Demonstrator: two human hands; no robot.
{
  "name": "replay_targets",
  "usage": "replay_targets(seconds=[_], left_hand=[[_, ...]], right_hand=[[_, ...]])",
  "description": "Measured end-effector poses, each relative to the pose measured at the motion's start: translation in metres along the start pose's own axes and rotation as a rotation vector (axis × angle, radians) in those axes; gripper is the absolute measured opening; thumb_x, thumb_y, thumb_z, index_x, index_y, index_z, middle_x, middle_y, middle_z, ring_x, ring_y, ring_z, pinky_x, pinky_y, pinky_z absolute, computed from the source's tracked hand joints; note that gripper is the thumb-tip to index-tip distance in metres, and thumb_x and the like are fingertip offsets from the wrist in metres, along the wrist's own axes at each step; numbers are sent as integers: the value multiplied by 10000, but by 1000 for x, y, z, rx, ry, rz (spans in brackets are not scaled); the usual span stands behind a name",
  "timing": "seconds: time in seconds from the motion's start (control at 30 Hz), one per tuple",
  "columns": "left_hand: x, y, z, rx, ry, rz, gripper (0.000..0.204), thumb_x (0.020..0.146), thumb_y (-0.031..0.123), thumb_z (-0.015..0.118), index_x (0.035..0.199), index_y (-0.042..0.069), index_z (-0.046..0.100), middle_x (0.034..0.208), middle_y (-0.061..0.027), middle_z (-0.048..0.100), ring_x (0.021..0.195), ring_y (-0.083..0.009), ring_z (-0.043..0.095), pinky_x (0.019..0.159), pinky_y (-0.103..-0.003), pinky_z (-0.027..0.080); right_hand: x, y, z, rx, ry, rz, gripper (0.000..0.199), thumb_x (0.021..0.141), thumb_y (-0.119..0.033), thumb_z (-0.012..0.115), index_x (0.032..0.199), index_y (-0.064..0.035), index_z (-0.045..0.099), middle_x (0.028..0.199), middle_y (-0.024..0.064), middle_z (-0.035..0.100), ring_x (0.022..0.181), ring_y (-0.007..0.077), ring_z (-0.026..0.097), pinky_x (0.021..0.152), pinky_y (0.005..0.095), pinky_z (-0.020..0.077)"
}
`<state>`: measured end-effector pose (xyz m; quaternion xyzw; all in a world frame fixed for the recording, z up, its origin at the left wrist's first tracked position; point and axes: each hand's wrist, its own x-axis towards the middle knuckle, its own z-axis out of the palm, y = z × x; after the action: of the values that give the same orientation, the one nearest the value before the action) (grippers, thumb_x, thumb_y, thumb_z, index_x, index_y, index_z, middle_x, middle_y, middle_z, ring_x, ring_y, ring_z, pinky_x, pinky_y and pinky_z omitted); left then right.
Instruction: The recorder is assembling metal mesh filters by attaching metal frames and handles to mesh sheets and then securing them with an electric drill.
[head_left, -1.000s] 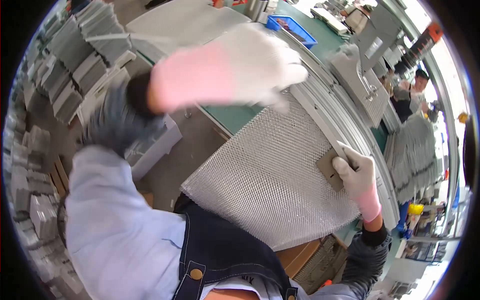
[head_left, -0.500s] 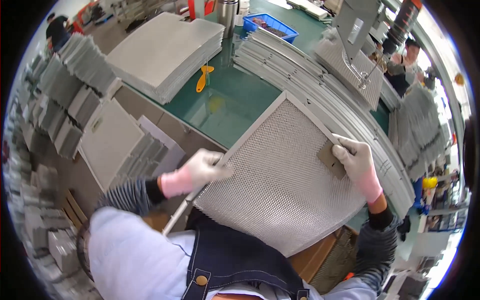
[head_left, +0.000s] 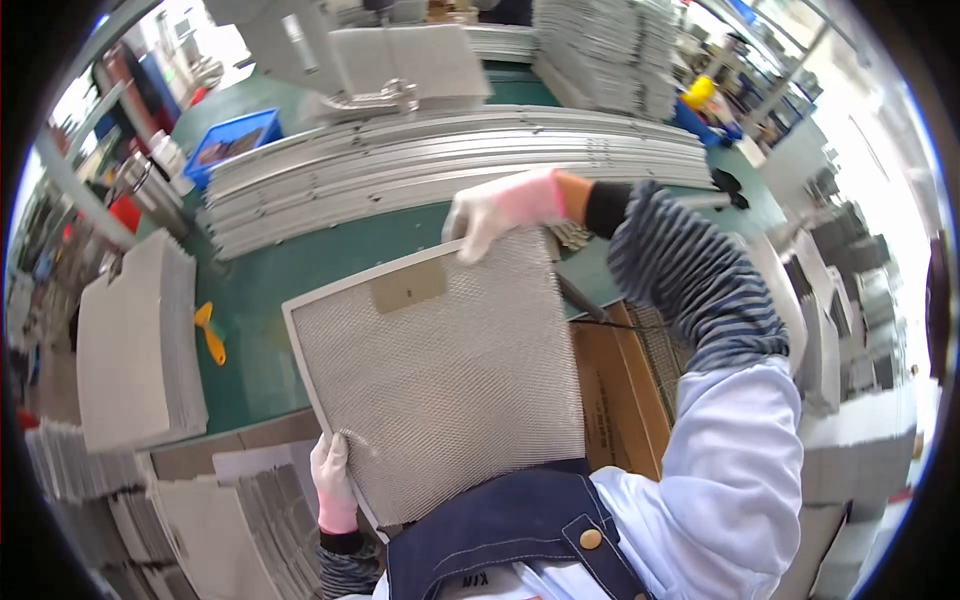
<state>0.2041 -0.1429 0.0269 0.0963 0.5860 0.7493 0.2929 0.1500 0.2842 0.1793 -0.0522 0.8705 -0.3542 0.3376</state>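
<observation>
A metal mesh filter panel (head_left: 450,370) leans against my apron, over the near edge of the green table. Pale metal frame strips run along its left and far edges; bare mesh shows at its right edge. Near the far edge sits a tan rectangular plate (head_left: 410,288) with a small slot. My left hand (head_left: 334,480), in a white and pink glove, is closed around the left strip low down. Gloved the same way, my right hand (head_left: 495,215) bends over the far strip near its right end, fingers closed on it.
Long metal strips (head_left: 400,165) lie stacked across the table (head_left: 250,365). A blue bin (head_left: 235,145), a yellow scraper (head_left: 210,335) and a stack of panels (head_left: 140,340) stand to the left. Beside me at right is an open cardboard box (head_left: 615,400). A machine arm (head_left: 280,50) stands behind the strips.
My view has swung to the right. The filter panel has turned anticlockwise in the picture, and my right hand has shifted along its far strip, away from the tan plate.
</observation>
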Motion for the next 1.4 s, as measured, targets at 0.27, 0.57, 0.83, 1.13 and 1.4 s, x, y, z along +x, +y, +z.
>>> replay_targets(seconds=[0.27, 0.57, 0.83, 1.13, 1.4], left_hand=[[15, -17, 0, -110, -66, -74, 422, 993, 310, 535, 1185, -65, 564, 1085, -93, 660, 914, -154, 618, 833, -282, 475], [18, -31, 16, -112, 126, -103, 433, 983, 298, 549, 1181, -87, 554, 1092, -118, 652, 931, -160, 620, 834, -292, 486], [-74, -50, -20, 225, 39, -305, 442, 957, 251, 597, 1281, -41, 526, 1084, -43, 640, 899, -109, 586, 806, -265, 479], [30, 80, -43, 286, 370, 274, 323, 988, 174, 537, 1233, -35, 559, 1026, -27, 619, 915, -98, 565, 866, -266, 455], [112, 132, -49, -77, 204, 457, 385, 998, 228, 512, 1253, -59, 547, 1157, -128, 625, 1018, -213, 632, 895, -365, 516]], right_hand=[[-99, 38, 96, 794, 716, 256, 368, 906, -361, 679, 966, -7, 602, 697, 23, 586, 591, 98, 588, 527, 248, 518], [-104, 76, 318, 1382, 626, 22, 516, 961, -319, 611, 1311, 44, 497, 1212, 72, 600, 1096, 141, 553, 964, 312, 450], [-112, 124, 421, 1528, 625, 78, 373, 992, -188, 530, 1280, 49, 521, 1167, 51, 607, 1034, 113, 555, 933, 282, 441], [32, 15, 236, 1241, 1091, -367, 152, 971, -107, 514, 1062, 3, 563, 947, 15, 592, 843, 100, 569, 799, 278, 478], [67, -24, 107, 1229, 902, -472, 163, 958, -147, 540, 987, 13, 548, 804, 70, 572, 696, 179, 596, 688, 339, 519]])
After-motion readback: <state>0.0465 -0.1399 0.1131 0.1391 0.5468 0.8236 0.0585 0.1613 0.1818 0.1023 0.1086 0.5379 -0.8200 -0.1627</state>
